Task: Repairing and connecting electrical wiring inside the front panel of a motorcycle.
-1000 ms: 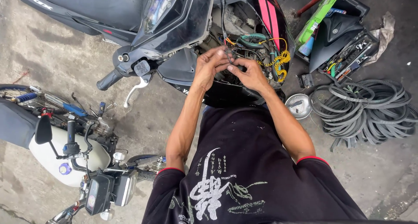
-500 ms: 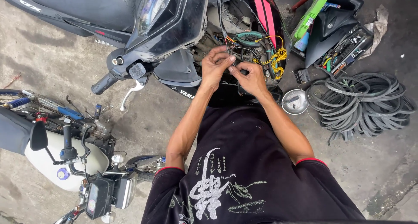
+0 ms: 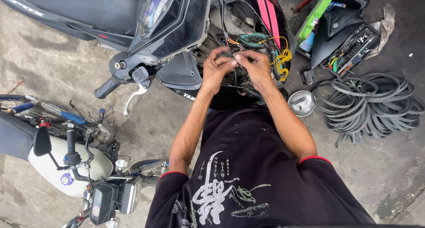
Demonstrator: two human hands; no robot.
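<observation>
1. My black T-shirt (image 3: 261, 175), soft cotton with a pale brush-stroke print and red sleeve piping, fills the near foreground.

2. Small motorcycle (image 3: 66, 166) at my near left: white tank, black seat, chrome and blue fittings, parked just beside me on the concrete floor (image 3: 57, 64).

3. My left hand (image 3: 215, 70) and my right hand (image 3: 253, 65), fingertips pressed together and pinching a thin dark wire (image 3: 235, 75) between them. The wire hangs down from the pinch; I hold it close in front of me, I judge so that the fine strands can be worked with both thumbs.

4. Small round metal bowl (image 3: 301, 103), shiny, set on the floor near my right forearm, probably within reach for loose parts; its contents cannot be made out.

5. Black scooter (image 3: 168, 28), glossy plastic fairing, front panel off so the wiring bundle (image 3: 248, 39) shows: green, red and orange leads, with a coiled yellow cable (image 3: 283, 62) touching the opening's right edge. Rubber handlebar grip and chrome brake lever stick out leftward.

6. Heap of black rubber drive belts (image 3: 372, 104), ribbed loops piled on the floor at right.

7. Open tool tray (image 3: 349, 48) with mixed hand tools, beside a detached black panel and a green box, farthest right.
</observation>
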